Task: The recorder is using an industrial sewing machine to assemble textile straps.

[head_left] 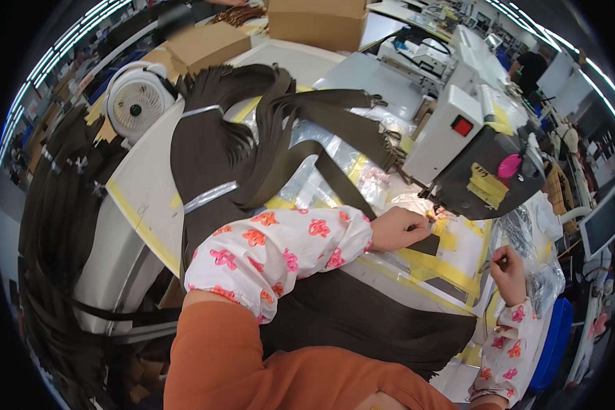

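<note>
My left hand (pixel 395 229) is closed on a dark brown webbing strap (pixel 342 179) beside the sewing machine's lit needle area. A short flat end of dark webbing (pixel 427 244) sticks out just below the fingers. The sewing machine (pixel 451 130) has a white head with a red switch and a dark, taped front. Off to the right, my right hand (pixel 509 275) is raised with its fingers curled in together; whatever they hold, if anything, is too small to make out. Both forearms wear white sleeves with pink and orange bows.
A large bundle of dark straps (pixel 212 150), banded with pale ties, covers the table's left. More straps (pixel 376 314) lie against my front. A white fan (pixel 137 102) and cardboard boxes (pixel 208 46) stand behind. Clear plastic (pixel 533 266) and a blue bin (pixel 552 342) are at right.
</note>
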`<action>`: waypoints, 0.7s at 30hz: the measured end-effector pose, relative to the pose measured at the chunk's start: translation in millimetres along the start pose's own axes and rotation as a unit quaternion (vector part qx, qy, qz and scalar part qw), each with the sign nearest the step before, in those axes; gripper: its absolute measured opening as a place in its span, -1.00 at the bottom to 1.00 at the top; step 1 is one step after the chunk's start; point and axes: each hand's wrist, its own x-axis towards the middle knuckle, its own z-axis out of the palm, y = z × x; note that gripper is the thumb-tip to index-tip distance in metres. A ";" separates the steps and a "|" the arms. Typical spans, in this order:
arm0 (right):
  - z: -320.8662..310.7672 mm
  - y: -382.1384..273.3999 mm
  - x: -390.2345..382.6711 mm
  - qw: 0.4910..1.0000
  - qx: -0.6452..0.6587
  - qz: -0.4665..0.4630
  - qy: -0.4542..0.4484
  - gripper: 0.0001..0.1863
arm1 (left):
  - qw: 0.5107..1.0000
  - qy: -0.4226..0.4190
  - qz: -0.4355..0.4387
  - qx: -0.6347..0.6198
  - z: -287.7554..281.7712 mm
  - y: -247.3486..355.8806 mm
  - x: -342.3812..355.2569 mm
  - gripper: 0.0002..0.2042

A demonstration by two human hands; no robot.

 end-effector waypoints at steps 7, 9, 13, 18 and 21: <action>108.8 -35.6 22.9 0.990 0.090 -0.107 -0.026 -0.90 | 0.995 0.049 -0.079 -0.029 1.0 8.9 0.6 -0.74; 115.3 -39.6 26.9 0.992 0.107 -0.058 0.009 -0.88 | 0.995 0.044 -0.074 0.045 -3.5 11.3 0.1 -0.78; 113.9 -44.9 18.1 0.987 0.127 -0.093 0.041 -0.87 | 0.991 0.019 -0.066 0.114 -4.4 13.0 0.0 -0.80; 119.8 -43.3 12.6 0.981 0.072 -0.174 0.051 -0.85 | 0.986 -0.022 -0.067 0.149 1.0 18.9 -2.6 -0.80; 122.1 -40.4 11.9 0.981 0.054 -0.183 0.030 -0.85 | 0.990 -0.036 -0.060 0.120 3.1 21.3 -3.3 -0.80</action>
